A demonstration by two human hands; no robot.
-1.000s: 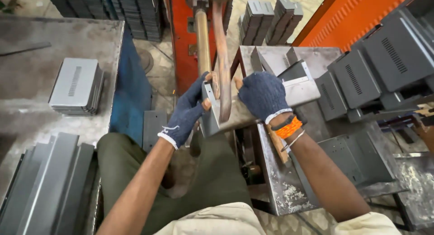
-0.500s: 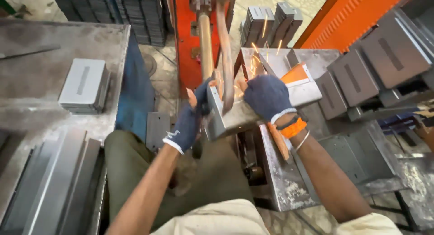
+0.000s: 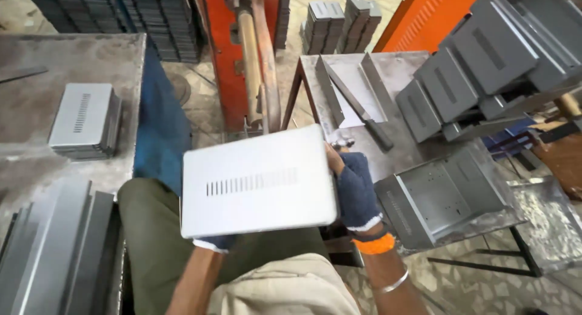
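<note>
Workshop floor of patterned tile, grey steel benches on both sides, and dead centre we have the panel (image 3: 257,182), a pale sheet-metal cover with rounded corners and a row of vent slots, held flat toward the camera above the lap. Right hand (image 3: 354,191), in a dark blue fingerless glove with an orange cuff, is clamped on the panel's edge at 3 o'clock, bare fingertips (image 3: 332,159) curled over the rim. Left hand (image 3: 213,242) is at 7 o'clock, almost wholly hidden behind the panel; only the glove's white cuff peeks out under the bottom edge, so it seems to be supporting the sheet, though how the fingers close I cannot tell. Up at 12 o'clock stands the orange welder (image 3: 233,54), its two copper arms (image 3: 257,60) reaching down toward the panel's top edge, close but apart. Out at 4 o'clock an open grey box (image 3: 445,200) lies on the right bench (image 3: 397,79), with angle strips (image 3: 348,91) at 1 o'clock and stacked covers (image 3: 479,66) at 2 o'clock. Over at 9 o'clock, a neat pile (image 3: 82,121) of slotted panels sits on the left bench (image 3: 60,60), folded channels (image 3: 54,254) at 8 o'clock.
</note>
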